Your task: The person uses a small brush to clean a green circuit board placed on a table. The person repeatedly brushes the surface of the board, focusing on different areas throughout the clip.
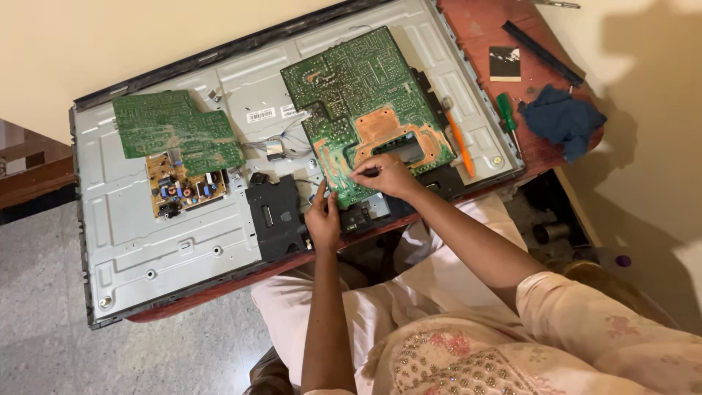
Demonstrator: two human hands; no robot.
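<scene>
The work in hand looks like freeing the large green circuit board from the opened back of a flat television, which lies face down across a red table. The board sits toward the panel's right half, its lower corner at the near edge. The right hand pinches a thin dark tool there, fingers closed narrowly around it. The left hand presses beside the black bracket at the near edge; whether it holds anything I cannot tell. The next move probably calls for steady, fine pressure at that corner. An orange screwdriver lies near the board's right edge.
</scene>
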